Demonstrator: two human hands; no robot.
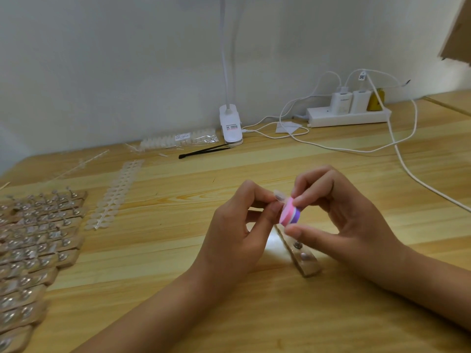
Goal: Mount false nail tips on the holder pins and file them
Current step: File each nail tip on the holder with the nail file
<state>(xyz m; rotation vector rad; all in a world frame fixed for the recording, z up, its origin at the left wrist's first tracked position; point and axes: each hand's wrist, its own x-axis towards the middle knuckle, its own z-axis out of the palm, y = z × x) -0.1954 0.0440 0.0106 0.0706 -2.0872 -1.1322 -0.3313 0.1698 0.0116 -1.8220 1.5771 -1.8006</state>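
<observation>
Now, left hand pinching one nail tip; right hand pinching one file

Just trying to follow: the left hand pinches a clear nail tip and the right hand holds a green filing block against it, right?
Not green: the head view shows the filing block is pink and purple. The right hand holds it against the clear nail tip pinched by the left hand.

file block: 1 | tweezers: 1 | clip lamp: 1 | power strip: 1 | white chargers: 2
</observation>
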